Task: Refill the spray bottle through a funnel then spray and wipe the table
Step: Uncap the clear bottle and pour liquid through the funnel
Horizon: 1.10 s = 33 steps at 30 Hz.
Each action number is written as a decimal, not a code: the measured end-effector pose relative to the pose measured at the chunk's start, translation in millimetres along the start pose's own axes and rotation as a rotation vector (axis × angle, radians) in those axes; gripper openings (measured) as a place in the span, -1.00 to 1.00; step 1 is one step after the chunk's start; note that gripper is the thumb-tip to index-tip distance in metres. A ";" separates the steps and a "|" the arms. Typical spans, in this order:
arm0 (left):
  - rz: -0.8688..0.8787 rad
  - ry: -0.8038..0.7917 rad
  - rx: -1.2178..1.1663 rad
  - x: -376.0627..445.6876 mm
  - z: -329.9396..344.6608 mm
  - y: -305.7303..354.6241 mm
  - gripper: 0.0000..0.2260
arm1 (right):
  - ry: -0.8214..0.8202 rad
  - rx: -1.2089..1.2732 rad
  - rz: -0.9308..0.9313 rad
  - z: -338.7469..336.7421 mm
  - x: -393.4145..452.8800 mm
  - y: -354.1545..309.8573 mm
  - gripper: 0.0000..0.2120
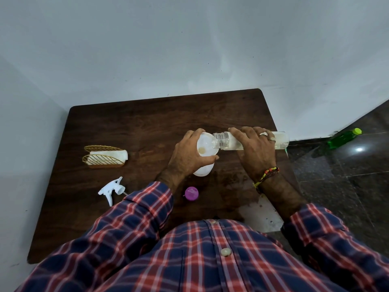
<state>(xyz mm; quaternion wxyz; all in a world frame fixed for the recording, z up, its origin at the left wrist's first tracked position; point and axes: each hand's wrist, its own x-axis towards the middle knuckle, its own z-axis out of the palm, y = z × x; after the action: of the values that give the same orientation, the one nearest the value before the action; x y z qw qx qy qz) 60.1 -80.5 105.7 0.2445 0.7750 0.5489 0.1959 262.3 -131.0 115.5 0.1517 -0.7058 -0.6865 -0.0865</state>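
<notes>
On the dark wooden table [130, 127] stands a white translucent spray bottle body [203, 170] with a white funnel [205, 145] in its neck. My left hand [189, 154] grips the funnel's rim. My right hand [255, 148] grips a clear water bottle [225, 141], which lies almost level with its open mouth over the funnel. Near the table's front left lies the white trigger spray head [111, 189]. A purple cap [191, 193] rests near the front middle.
A gold wire holder [103, 158] with a white folded cloth [117, 154] stands on the table's left side. A green bottle [344, 138] lies on the dark tiled floor at the right. Grey walls close the back and left.
</notes>
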 end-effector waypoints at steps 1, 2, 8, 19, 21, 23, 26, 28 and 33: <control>-0.001 0.001 0.001 0.0 0.2 0.0 -0.26 | 0.000 0.000 0.000 -0.1 0.2 0.0 -0.43; -0.001 0.001 0.002 0.0 0.4 -0.1 -0.26 | -0.002 -0.001 0.002 0.2 0.2 -0.1 -0.43; -0.006 -0.005 0.002 1.9 3.0 -1.1 -0.23 | -0.019 -0.003 0.011 2.1 0.4 1.2 -0.44; 0.002 0.010 -0.004 1.5 4.9 -1.7 -0.24 | -0.041 -0.008 0.013 1.1 0.3 0.5 -0.44; 0.005 0.009 -0.004 1.4 5.1 -1.9 -0.25 | -0.039 -0.009 0.009 1.0 0.3 0.4 -0.43; 0.008 0.010 -0.007 1.3 5.2 -2.6 -0.25 | -0.036 -0.010 0.010 1.1 0.4 0.6 -0.44; 0.007 0.010 -0.010 1.7 5.0 -3.1 -0.25 | -0.040 -0.015 0.010 1.6 0.7 0.5 -0.43; 0.003 0.005 -0.009 2.3 5.1 -3.2 -0.24 | -0.041 -0.018 0.010 1.9 1.1 0.0 -0.43; 0.000 -0.004 -0.018 1.9 5.1 -3.8 -0.24 | -0.041 -0.030 0.012 3.8 1.5 0.0 -0.44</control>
<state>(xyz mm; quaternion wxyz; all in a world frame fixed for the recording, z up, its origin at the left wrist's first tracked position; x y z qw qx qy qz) 60.8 -78.6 99.4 0.2526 0.7730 0.5468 0.1994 262.1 -128.4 112.4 0.1275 -0.7138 -0.6838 -0.0811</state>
